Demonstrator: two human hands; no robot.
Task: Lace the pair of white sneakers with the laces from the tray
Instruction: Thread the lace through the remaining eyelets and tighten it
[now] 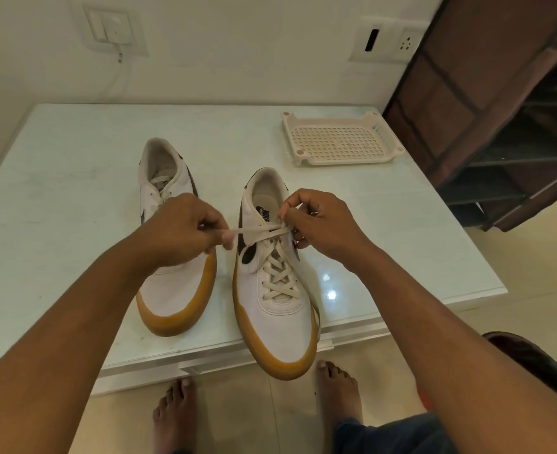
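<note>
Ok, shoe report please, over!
Left hand and right hand each pinch the lace. Nearer sneaker crisscrossed to the top eyelets, bow not yet tied. Nothing in the way.

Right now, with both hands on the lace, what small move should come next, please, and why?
Probably snug both ends and start the knot: the left hand and right hand each pinch the lace at the top of the right-hand sneaker, and the crossings below look finished.
</note>
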